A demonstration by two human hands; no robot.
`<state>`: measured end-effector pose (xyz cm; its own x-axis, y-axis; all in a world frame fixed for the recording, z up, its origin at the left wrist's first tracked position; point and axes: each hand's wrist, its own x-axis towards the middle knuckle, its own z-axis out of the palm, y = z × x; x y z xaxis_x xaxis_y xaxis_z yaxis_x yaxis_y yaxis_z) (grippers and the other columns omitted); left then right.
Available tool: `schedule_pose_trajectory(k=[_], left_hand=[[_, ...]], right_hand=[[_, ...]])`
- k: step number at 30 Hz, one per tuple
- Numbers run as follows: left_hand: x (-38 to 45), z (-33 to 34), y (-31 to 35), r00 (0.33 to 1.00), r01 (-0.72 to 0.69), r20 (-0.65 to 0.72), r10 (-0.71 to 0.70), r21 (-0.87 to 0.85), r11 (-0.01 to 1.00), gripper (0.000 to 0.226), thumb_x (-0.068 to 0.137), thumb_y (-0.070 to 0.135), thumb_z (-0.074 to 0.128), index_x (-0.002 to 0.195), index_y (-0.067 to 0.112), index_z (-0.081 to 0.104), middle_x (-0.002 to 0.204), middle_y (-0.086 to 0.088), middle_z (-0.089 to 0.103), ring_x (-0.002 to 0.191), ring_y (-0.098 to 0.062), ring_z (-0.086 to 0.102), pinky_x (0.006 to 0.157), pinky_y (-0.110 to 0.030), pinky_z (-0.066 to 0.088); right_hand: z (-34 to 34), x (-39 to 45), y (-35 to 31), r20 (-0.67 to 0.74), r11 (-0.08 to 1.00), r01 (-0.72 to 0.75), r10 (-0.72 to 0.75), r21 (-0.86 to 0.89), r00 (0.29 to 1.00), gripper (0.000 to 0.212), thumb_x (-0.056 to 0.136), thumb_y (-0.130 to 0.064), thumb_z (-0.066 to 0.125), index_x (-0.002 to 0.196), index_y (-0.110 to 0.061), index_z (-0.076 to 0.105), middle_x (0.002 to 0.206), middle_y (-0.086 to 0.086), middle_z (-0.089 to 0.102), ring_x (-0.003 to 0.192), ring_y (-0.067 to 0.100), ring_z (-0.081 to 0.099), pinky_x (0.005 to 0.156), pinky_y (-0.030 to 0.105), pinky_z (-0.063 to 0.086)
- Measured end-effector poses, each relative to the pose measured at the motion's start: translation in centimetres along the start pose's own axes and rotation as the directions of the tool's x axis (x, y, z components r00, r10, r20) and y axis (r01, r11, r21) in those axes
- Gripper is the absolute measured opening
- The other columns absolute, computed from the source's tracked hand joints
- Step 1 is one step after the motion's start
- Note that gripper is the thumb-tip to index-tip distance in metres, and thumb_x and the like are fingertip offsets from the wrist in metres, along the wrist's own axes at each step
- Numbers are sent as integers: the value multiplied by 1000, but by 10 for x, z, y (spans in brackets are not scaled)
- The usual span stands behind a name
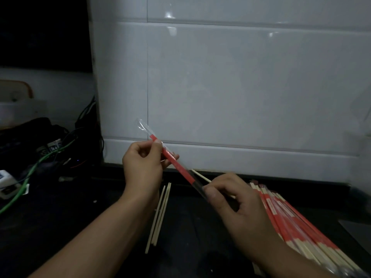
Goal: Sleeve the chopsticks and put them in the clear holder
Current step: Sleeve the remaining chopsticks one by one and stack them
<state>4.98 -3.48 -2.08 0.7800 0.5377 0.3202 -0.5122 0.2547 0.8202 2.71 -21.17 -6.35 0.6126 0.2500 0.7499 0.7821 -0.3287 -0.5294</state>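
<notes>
The clear plastic sleeve with a red printed band (170, 157) slants between both hands above the dark counter (190, 237). The left hand (143, 165) pinches its upper part; the right hand (232, 199) grips its lower end and a pale wooden chopstick (200, 175).

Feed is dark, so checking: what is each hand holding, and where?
Left hand pinches the red-and-clear plastic sleeve near its upper end. Right hand grips its lower end, along with a bare wooden chopstick.

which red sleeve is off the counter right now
The red sleeve held slanting between the left hand and right hand; the sleeved pile lies down at right.
</notes>
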Motion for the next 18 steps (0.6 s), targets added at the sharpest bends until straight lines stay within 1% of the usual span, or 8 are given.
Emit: schedule_pose_trajectory(k=[6,9,11,12,14,15,16,18], left_hand=[[-3,2,1,1000,7,-13,-7,14,1000,10,99,14,57,107,7,56,92,-11,69,75,-20,75,60,-23,58],[4,-1,-3,999,38,-41,-32,132,991,40,96,29,62,132,24,43,127,-6,60,106,-21,69,73,-31,50],[2,-5,1,978,-181,-33,205,345,921,58,95,29,64,143,28,33,144,0,40,124,-16,53,92,-35,47],[0,-7,5,910,-386,30,414,429,817,57,95,22,65,144,22,36,145,-3,36,128,-16,46,102,-34,44],[-3,-8,11,624,-751,331,708,505,426,41,92,16,65,131,10,54,141,-11,45,132,-21,44,112,-32,36],[-6,-6,11,487,-853,516,705,453,258,35,90,18,65,123,9,61,136,-11,52,130,-23,46,112,-35,35],[-8,-5,9,395,-911,676,622,373,173,32,89,24,66,118,11,65,131,-7,58,128,-22,49,112,-39,36],[-12,-1,0,302,-953,874,382,274,128,33,89,37,62,117,21,66,121,4,65,121,-14,56,114,-40,33]], right_hand=[[6,0,7,-44,984,86,-93,-153,995,6,88,-19,65,83,-19,68,85,-12,60,82,7,61,70,17,46],[-2,6,13,-105,974,81,-105,-211,989,9,87,-17,64,79,-18,65,81,-9,59,78,6,59,69,17,44],[-11,12,19,-109,950,80,-117,-302,987,10,87,-16,62,77,-19,62,79,-9,56,74,5,56,67,15,41],[-15,14,23,-92,932,87,-127,-353,988,10,87,-17,62,77,-19,61,79,-9,54,72,4,54,66,16,40],[-21,16,28,-39,900,124,-154,-418,987,10,88,-18,61,78,-18,61,78,-9,53,71,4,51,65,19,40],[-23,16,29,-14,894,149,-170,-423,985,10,89,-19,61,78,-18,61,78,-9,52,70,3,51,65,19,39],[-23,16,28,3,891,173,-189,-420,982,10,89,-18,60,79,-17,61,78,-8,52,71,4,50,65,20,40],[-24,17,25,4,892,210,-227,-400,974,10,89,-18,59,80,-15,61,79,-6,53,71,7,52,65,24,42]])
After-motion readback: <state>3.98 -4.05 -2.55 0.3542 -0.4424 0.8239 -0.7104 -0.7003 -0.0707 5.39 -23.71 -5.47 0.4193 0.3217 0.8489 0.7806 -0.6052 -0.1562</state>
